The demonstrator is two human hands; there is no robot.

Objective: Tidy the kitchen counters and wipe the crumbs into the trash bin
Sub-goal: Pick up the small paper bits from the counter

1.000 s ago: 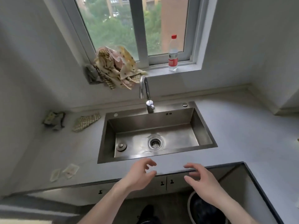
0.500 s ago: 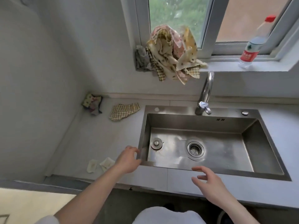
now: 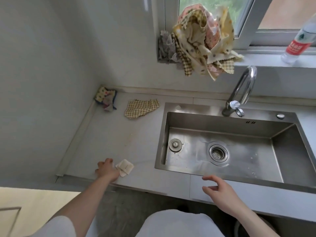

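Pale scrap of paper lies flat on the grey counter, near the front edge, left of the sink. Left hand is down on the counter just beside it, touching or overlapping the scrap's left edge. Fingers curled under; cannot tell whether they pinch anything, since the hand covers what is beneath it.

Right hand hovers over the counter's front edge below the sink, fingers spread and loosely bent, holding nothing.

Farther back on the counter: a checked cloth lying crumpled, well apart from the scrap. In the back left corner, against the wall, a small bunched rag with a dotted pattern.

Sink is steel, with a drain strainer in the middle of its floor and a loose plug to the left of it. Curved tap stands at the back rim.

Above, a heap of patterned cloths sits on the window sill and hangs over its edge. A plastic bottle with a red label stands on the sill at the far right.
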